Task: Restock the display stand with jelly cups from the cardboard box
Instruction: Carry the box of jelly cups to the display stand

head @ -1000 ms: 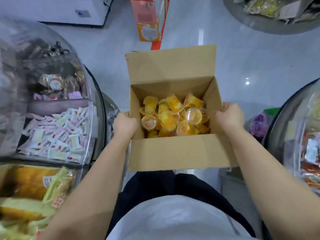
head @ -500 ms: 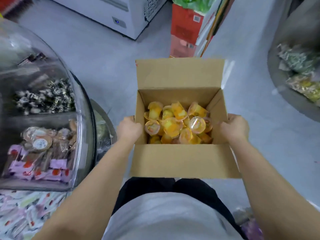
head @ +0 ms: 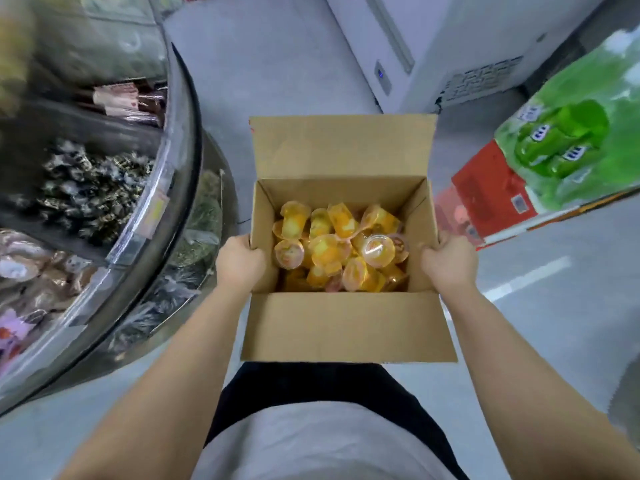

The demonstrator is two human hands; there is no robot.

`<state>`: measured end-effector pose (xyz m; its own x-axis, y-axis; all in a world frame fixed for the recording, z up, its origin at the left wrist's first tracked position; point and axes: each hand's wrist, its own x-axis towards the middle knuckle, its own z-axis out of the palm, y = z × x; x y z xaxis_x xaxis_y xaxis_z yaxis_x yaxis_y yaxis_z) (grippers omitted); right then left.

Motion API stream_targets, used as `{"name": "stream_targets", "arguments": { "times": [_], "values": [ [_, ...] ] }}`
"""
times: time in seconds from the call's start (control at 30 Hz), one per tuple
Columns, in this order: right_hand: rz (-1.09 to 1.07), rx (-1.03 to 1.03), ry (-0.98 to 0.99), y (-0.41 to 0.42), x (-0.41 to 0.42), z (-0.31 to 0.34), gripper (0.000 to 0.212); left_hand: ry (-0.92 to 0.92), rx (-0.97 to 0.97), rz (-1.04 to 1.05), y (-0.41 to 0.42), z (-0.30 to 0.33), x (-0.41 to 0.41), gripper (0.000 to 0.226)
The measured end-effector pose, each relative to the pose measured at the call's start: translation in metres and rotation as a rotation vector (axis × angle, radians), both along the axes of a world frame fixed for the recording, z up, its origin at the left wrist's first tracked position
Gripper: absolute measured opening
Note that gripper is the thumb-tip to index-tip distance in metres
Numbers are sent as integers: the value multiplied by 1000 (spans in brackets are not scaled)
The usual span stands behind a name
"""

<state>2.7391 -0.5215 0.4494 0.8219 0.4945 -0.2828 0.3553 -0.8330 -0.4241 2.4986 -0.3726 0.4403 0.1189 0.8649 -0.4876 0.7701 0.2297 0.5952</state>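
While the display stand (head: 104, 202) is sliding further off to your left, your left hand (head: 239, 261) and right hand (head: 450, 261) are clasping the cardboard box (head: 346, 327), jelly cups (head: 339, 251) lying between them, undelivered.

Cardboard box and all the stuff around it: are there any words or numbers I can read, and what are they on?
No text reads clearly.
Cardboard box: plain, no print showing.
Jelly cups: lid print too blurred.
Green bottle pack: white labels, blurred.
Red carton: code patch, too small.
Display stand: yellow price tag on its rim, blurred.
Left hand and right hand hold the box.
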Motion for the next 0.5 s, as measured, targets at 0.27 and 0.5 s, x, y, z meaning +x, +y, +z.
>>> {"name": "stream_targets", "arguments": {
  "times": [0.27, 0.5],
  "values": [
    [293, -59, 77, 163, 89, -10, 26, 81, 12, 354, 66, -17, 51, 12],
    [483, -84, 127, 296, 109, -38, 17, 53, -84, 546, 154, -50, 67, 14]
  ]
}}
